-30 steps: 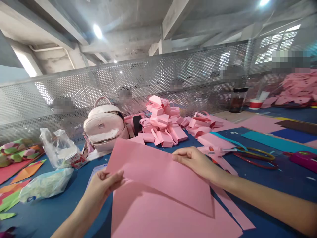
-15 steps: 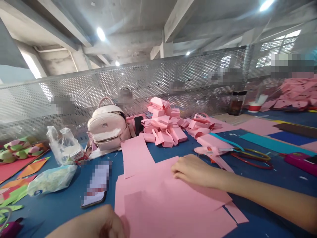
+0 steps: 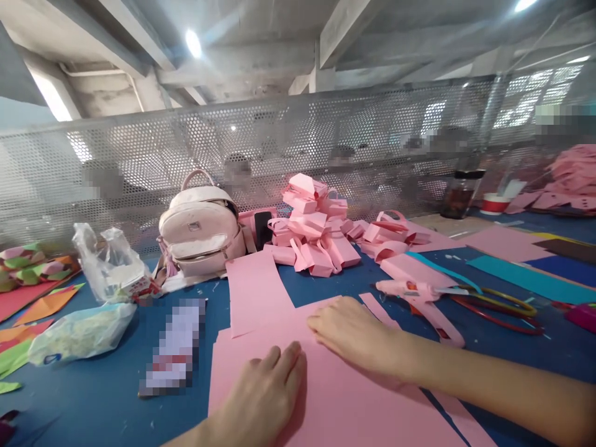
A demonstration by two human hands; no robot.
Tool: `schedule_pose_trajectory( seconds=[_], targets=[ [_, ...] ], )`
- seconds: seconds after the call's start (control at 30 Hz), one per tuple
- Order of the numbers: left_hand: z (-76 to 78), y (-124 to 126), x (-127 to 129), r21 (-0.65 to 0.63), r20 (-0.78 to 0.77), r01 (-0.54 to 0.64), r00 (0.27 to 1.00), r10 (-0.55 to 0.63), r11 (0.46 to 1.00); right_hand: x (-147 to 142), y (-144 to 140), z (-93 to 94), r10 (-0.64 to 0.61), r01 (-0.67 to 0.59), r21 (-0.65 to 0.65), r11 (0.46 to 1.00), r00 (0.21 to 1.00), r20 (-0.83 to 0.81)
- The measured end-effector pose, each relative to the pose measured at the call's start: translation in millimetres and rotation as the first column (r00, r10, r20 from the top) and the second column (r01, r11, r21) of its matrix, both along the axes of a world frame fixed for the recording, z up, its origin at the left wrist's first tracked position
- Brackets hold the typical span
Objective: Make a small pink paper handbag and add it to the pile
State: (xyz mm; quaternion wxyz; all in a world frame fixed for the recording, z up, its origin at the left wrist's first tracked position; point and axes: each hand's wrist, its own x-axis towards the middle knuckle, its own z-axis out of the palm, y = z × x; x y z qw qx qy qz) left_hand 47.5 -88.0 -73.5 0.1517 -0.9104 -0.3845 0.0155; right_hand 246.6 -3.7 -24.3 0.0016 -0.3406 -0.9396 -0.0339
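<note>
Large pink paper sheets (image 3: 372, 403) lie stacked in front of me on the blue tabletop. My left hand (image 3: 267, 388) rests on the top sheet near its middle, fingers partly bent and reaching forward. Just right of it, my right hand (image 3: 351, 332) lies palm down near the far edge of the stack, its fingers together and pressed on the paper. Neither hand appears to grip anything, though both palms are hidden. A narrower pink sheet (image 3: 256, 292) extends from the far left of the stack. Pink strips (image 3: 460, 416) stick out under my right forearm.
A pink glue gun (image 3: 414, 292) and tape rings (image 3: 498, 304) lie on the right. Behind are folded pink paper pieces (image 3: 316, 230), a backpack (image 3: 200, 230) and a mesh partition (image 3: 279, 136). A phone (image 3: 174, 347) and plastic bags (image 3: 84, 332) are on the left.
My left hand has moved up and right from the lower edge onto the sheets, its fingers now reaching forward. My right hand stays on the paper. The view has shifted slightly.
</note>
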Motion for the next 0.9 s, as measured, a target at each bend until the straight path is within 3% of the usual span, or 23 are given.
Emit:
schedule_pose_trajectory(
  seconds=[0.1, 0.2, 0.27, 0.47, 0.67, 0.9],
  targets=[
    [-6.8, 2.6, -4.3, 0.067, -0.043, 0.036, 0.999, -0.034, 0.997, -1.7, -7.4, -11.4, 0.058, -0.052, 0.085, 0.995, 0.997, -0.060],
    [-10.6, 3.6, -8.7, 0.095, -0.020, 0.059, 0.998, -0.057, 0.994, -1.1, -12.8, -29.1, 0.202, -0.148, 0.280, 0.948, 0.964, -0.172],
    [-14.1, 4.3, -10.1, 0.110, -0.012, 0.063, 0.998, -0.062, 0.992, 3.5, -13.5, -38.5, 0.234, -0.163, 0.329, 0.930, 0.954, -0.188],
    [-21.6, 6.7, -13.8, 0.128, -0.017, 0.093, 0.996, -0.091, 0.987, 40.6, -3.3, -45.9, 0.152, -0.078, 0.385, 0.919, 0.975, -0.164],
    [-18.1, 4.8, -15.4, 0.125, -0.030, 0.092, 0.996, -0.089, 0.988, 79.5, 4.7, -55.8, -0.005, -0.003, 0.531, 0.847, 1.000, 0.015],
    [-5.8, 0.5, -12.4, 0.049, -0.055, 0.029, 0.998, -0.026, 0.998, 73.3, -1.0, -53.3, -0.137, 0.033, 0.506, 0.862, 0.976, 0.171]
  ],
)
